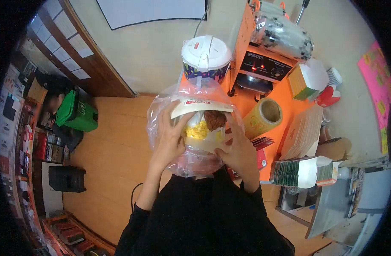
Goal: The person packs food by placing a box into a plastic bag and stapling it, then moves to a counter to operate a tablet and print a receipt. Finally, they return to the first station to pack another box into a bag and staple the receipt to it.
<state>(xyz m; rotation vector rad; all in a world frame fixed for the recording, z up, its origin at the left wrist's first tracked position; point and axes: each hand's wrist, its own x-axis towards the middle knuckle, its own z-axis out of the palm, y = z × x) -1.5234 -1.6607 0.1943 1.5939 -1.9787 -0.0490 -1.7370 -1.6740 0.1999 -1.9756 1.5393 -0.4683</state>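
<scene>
A paper food box (204,107) with its flap raised sits in a clear plastic bag (157,123) in front of my body. Inside the box lie yellow scrambled egg (197,130), a brown fried piece (215,120) and something white. My left hand (169,138) grips the box's left side, its fingers bent over the edge. On the right side, my right hand (238,151) holds the box with the thumb at the near edge. The bag spreads around and below the box.
An orange table (265,123) at right bears a rice cooker (206,53), sealing machine (263,66), film roll (262,117), stacked flat boxes (304,132) and cartons (297,173). A person sits at left by a green bin (78,112). A black speaker-like case (66,179) stands below.
</scene>
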